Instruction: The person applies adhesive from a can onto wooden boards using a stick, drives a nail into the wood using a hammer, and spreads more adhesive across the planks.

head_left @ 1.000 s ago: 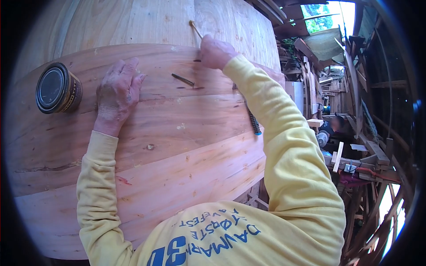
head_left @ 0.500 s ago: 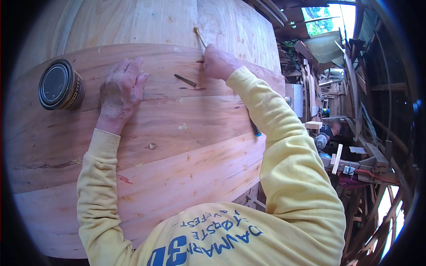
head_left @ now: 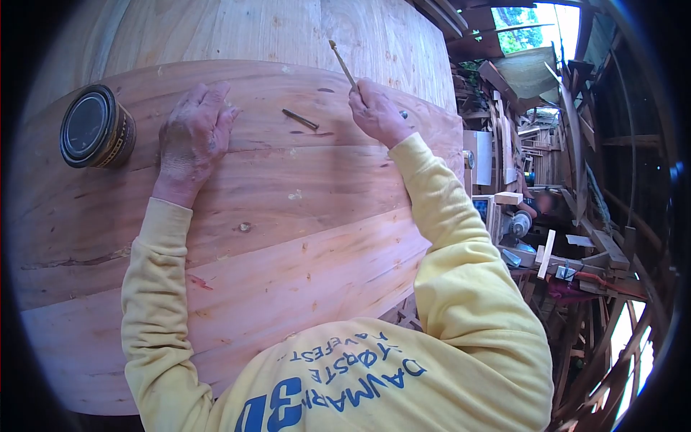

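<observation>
My left hand (head_left: 196, 128) rests on the wooden board (head_left: 288, 234), its fingers bent and drawn together. A small pale bit shows between finger and thumb, too unclear to name. My right hand (head_left: 379, 111) is closed around a thin rod-like tool (head_left: 344, 66), which points up and to the left with a yellowish blob on its tip. The tool is held above the board near its far edge. Between my hands lies a dark nail-like piece (head_left: 300, 119), touched by neither. Left of my left hand stands a round lidded can (head_left: 97, 127).
A paler wood panel (head_left: 237, 32) lies beyond the curved board edge. To the right, a cluttered workshop holds stacked planks (head_left: 502, 137) and a round grey machine part (head_left: 520, 225). Another person (head_left: 541, 204) is partly visible there.
My right hand has moved to the right with the tool, away from the nail-like piece. My left hand stays in place on the board. The view has shifted slightly.
</observation>
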A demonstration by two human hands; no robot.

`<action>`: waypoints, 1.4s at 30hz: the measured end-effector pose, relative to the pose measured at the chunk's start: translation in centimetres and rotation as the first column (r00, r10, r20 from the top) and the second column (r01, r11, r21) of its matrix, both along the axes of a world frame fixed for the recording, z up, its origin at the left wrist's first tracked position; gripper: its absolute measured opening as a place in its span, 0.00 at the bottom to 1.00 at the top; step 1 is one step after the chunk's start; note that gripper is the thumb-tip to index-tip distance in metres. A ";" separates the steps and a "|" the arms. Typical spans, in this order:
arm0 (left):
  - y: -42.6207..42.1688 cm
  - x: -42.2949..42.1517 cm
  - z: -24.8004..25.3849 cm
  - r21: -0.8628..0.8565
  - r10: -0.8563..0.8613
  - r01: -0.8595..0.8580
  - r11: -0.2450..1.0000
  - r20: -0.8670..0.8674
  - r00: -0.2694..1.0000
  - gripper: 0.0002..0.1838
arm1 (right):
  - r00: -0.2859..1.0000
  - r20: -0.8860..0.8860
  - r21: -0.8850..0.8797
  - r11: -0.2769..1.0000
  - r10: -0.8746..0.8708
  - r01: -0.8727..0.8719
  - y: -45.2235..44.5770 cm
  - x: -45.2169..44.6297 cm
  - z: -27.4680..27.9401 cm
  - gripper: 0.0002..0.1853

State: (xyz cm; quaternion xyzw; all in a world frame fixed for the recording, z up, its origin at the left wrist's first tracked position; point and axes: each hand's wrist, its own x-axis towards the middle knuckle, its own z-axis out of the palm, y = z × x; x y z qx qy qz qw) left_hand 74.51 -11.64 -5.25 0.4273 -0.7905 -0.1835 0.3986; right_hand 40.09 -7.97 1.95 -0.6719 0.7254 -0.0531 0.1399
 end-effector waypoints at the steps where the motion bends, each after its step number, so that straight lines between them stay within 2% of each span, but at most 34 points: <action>1: 0.0 -0.1 0.0 -0.008 -0.001 0.001 1.000 -0.005 1.000 0.19 | 0.999 0.047 -0.048 0.999 -0.014 0.017 0.9 0.1 -0.3 0.14; 2: 0.1 -0.2 0.1 -0.004 -0.006 0.006 1.000 -0.011 1.000 0.19 | 0.995 0.093 -0.098 0.995 -0.025 0.034 1.4 -0.1 -0.7 0.13; 5: 0.1 -0.1 0.4 0.007 -0.010 0.010 1.000 -0.017 1.000 0.19 | 0.999 -0.046 -0.105 0.994 -0.004 -0.001 1.7 -1.1 -1.7 0.12; 8: 0.0 0.0 0.3 0.016 -0.010 0.010 1.000 -0.018 1.000 0.19 | 0.990 -0.123 -0.040 0.997 -0.072 0.068 1.8 -0.1 -0.2 0.09; 11: 0.1 -0.1 0.3 0.010 -0.011 0.011 1.000 -0.038 0.999 0.19 | 0.955 0.294 -0.004 0.999 -0.050 0.054 1.6 -0.7 -0.8 0.08; 14: 0.1 0.0 0.3 0.011 -0.002 0.002 1.000 -0.031 1.000 0.19 | 0.956 0.274 -0.048 0.991 -0.106 0.124 1.8 0.2 -1.2 0.09; 17: 0.1 0.0 0.1 0.006 0.004 -0.004 1.000 -0.024 1.000 0.19 | 0.981 0.185 -0.133 0.988 -0.056 0.081 1.6 -0.7 -3.0 0.09; 23: 0.1 0.0 0.4 0.032 -0.008 0.008 0.999 -0.029 1.000 0.19 | 0.991 -0.018 -0.060 0.989 -0.134 0.133 1.4 0.3 -2.8 0.11; 29: 0.1 -0.1 0.2 0.006 0.008 -0.008 1.000 -0.017 1.000 0.20 | 0.921 -0.386 0.133 0.991 0.047 0.005 1.3 3.0 0.1 0.11; 32: 0.0 0.0 0.2 0.009 -0.001 0.001 1.000 -0.004 1.000 0.20 | 0.837 -0.497 0.201 0.968 0.231 -0.148 1.0 3.3 0.6 0.11; 35: 0.1 0.0 0.0 0.011 -0.011 0.011 1.000 -0.018 1.000 0.19 | 0.753 -0.559 0.267 0.935 0.348 -0.234 0.5 3.7 1.5 0.16; 38: 0.0 -0.1 0.0 -0.001 -0.014 0.014 1.000 -0.032 0.999 0.19 | 0.649 -0.636 0.358 0.905 0.417 -0.230 0.9 4.4 1.3 0.32; 42: 0.1 -0.1 -0.1 0.004 -0.002 0.002 1.000 -0.020 1.000 0.18 | 0.703 -0.576 0.391 0.896 0.416 -0.211 1.1 5.1 1.9 0.31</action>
